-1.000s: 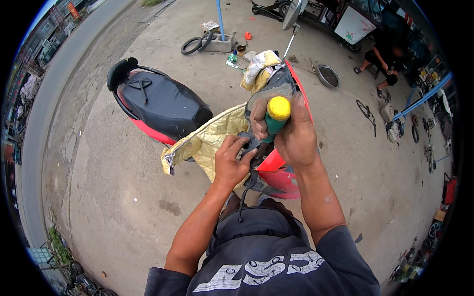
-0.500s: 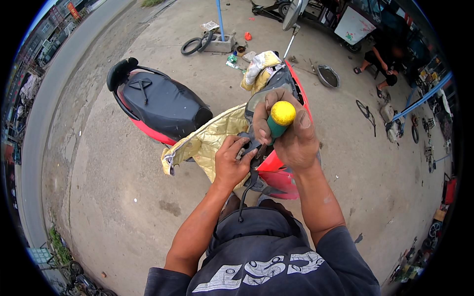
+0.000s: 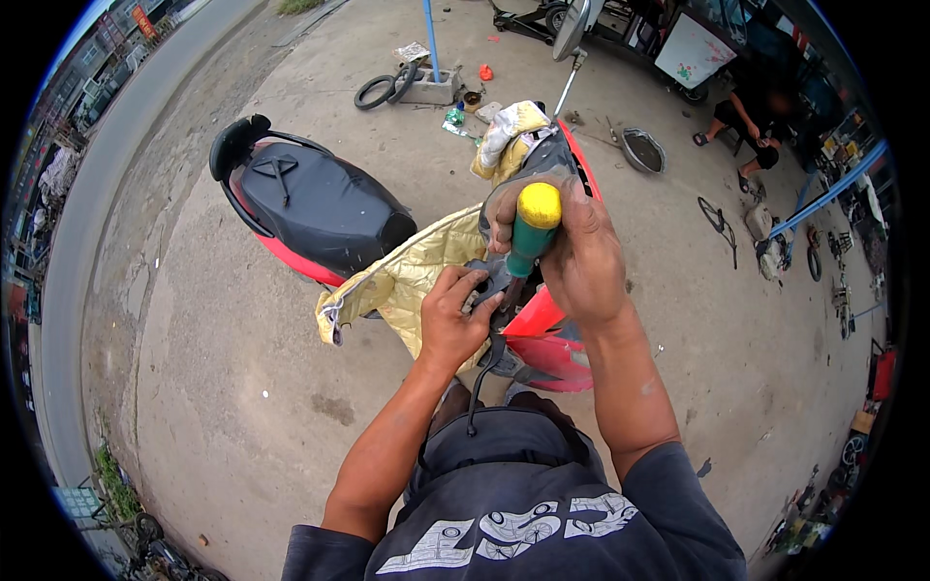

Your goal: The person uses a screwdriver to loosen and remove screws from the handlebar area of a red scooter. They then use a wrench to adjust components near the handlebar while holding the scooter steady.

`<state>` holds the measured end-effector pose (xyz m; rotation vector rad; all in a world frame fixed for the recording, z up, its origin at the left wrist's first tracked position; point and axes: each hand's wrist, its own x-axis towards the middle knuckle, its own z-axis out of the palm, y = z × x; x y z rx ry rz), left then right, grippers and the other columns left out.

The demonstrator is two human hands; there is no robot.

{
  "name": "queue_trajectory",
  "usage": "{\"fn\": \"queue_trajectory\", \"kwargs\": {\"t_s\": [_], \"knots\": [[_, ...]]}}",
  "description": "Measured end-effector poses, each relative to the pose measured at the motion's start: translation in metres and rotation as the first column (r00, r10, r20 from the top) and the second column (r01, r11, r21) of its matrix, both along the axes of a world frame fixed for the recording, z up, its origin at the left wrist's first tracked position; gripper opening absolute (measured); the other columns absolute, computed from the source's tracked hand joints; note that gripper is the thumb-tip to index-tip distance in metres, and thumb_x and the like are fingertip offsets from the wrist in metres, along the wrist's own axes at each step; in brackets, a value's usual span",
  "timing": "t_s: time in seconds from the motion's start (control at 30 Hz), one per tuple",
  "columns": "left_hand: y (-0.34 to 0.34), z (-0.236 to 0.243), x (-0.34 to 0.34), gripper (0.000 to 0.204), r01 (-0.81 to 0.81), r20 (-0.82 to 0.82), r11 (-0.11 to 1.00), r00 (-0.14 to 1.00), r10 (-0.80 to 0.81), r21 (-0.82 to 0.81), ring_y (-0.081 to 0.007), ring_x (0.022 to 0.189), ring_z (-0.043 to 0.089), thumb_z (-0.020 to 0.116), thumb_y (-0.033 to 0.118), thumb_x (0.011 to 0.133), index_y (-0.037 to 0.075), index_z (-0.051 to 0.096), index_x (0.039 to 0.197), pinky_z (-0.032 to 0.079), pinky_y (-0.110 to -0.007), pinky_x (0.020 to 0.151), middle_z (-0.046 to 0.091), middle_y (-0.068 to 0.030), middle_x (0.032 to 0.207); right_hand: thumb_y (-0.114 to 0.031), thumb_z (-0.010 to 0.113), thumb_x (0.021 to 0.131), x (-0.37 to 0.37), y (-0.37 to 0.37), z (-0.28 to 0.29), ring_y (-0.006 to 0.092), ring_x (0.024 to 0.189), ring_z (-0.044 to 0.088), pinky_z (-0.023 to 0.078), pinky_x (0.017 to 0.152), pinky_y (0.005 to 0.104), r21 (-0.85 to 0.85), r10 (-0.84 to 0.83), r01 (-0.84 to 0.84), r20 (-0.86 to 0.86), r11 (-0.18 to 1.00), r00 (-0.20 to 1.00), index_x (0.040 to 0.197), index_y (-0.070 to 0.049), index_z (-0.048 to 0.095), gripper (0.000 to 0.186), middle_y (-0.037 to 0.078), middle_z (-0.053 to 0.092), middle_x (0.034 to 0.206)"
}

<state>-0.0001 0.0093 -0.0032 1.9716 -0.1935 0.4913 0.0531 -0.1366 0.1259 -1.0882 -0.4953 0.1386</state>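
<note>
My right hand [image 3: 581,252] grips a screwdriver with a green handle [image 3: 530,247] and yellow cap [image 3: 539,205], its dark shaft pointing down into the front of a red scooter [image 3: 533,316]. My left hand [image 3: 453,320] has its fingers bent onto a black plastic part [image 3: 484,274] just left of the shaft. A black cable [image 3: 476,392] hangs below it. A yellow quilted cover [image 3: 417,281] drapes over the scooter around my left hand, with another padded bundle [image 3: 513,136] higher up by the mirror stalk. The scooter's black seat [image 3: 320,203] lies to the left.
A crouching person [image 3: 756,131] is at the upper right, near a metal basin [image 3: 643,149], a bicycle part [image 3: 719,223] and a blue bar [image 3: 833,192]. Tires [image 3: 376,90] lie by a blue pole on a concrete block [image 3: 431,89]. A road [image 3: 77,242] runs along the left.
My right hand has turned and shifted its fingers on the handle, which now stands more toward upright in view, showing more of its green part and the shaft. My left hand stays in place.
</note>
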Motion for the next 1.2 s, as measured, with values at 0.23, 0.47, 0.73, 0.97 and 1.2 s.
{"fn": "queue_trajectory", "kwargs": {"t_s": [0.23, 0.47, 0.73, 0.97, 1.2], "knots": [[0.000, 0.000, 0.001, 0.034, 0.014, -0.004, 1.000, 1.000, -0.014, 0.003, -0.0304, 0.088, 0.070, 0.083, 0.000, 0.074, -0.004, 0.073, 0.106, 0.055, -0.035, 0.077, 0.067, -0.0151, 0.097, -0.062, 0.039, 0.106, 0.004, -0.002, -0.012, 0.0159, 0.078, 0.059, 0.050, 0.071, 0.0312, 0.180, 0.111, -0.117, 0.044, 0.977, 0.993, 0.112, 0.002, 0.058, 0.066, 0.010, 0.061, 0.087], [-0.001, 0.001, 0.001, 0.035, -0.007, 0.023, 1.000, 1.000, 0.007, 0.002, -0.0281, 0.089, 0.070, 0.082, -0.003, 0.073, -0.004, 0.073, 0.107, 0.054, -0.034, 0.079, 0.069, -0.0143, 0.096, -0.060, 0.044, 0.105, 0.006, -0.007, -0.008, 0.0148, 0.079, 0.059, 0.051, 0.074, 0.0283, 0.210, 0.265, -0.256, -0.019, 0.944, 0.964, 0.117, 0.003, 0.059, 0.065, 0.009, 0.062, 0.089], [0.001, 0.000, 0.000, 0.033, 0.008, 0.003, 1.000, 1.000, -0.008, 0.006, -0.0303, 0.088, 0.070, 0.083, 0.000, 0.075, -0.004, 0.073, 0.106, 0.055, -0.035, 0.078, 0.068, -0.0151, 0.098, -0.054, 0.046, 0.107, 0.006, -0.006, -0.007, 0.0153, 0.080, 0.059, 0.052, 0.078, 0.0305, 0.115, 0.137, -0.135, -0.008, 0.984, 0.991, 0.117, 0.003, 0.059, 0.059, 0.010, 0.063, 0.092], [0.000, -0.001, 0.001, 0.033, 0.009, 0.003, 1.000, 1.000, -0.009, 0.015, -0.0309, 0.088, 0.070, 0.083, 0.002, 0.075, -0.003, 0.073, 0.106, 0.056, -0.036, 0.077, 0.067, -0.0152, 0.099, -0.058, 0.042, 0.107, 0.003, -0.004, -0.010, 0.0155, 0.081, 0.059, 0.051, 0.076, 0.0304, 0.109, 0.044, -0.043, -0.003, 0.993, 0.999, 0.118, 0.002, 0.058, 0.063, 0.010, 0.063, 0.093], [0.000, 0.001, 0.000, 0.033, 0.006, 0.002, 1.000, 1.000, -0.007, 0.017, -0.0310, 0.087, 0.070, 0.083, 0.002, 0.075, -0.003, 0.073, 0.106, 0.056, -0.036, 0.076, 0.067, -0.0149, 0.098, -0.060, 0.038, 0.107, 0.007, -0.007, -0.017, 0.0150, 0.080, 0.059, 0.051, 0.075, 0.0300, 0.247, 0.169, -0.168, 0.016, 0.954, 0.985, 0.121, 0.002, 0.056, 0.066, 0.011, 0.063, 0.093]]}}
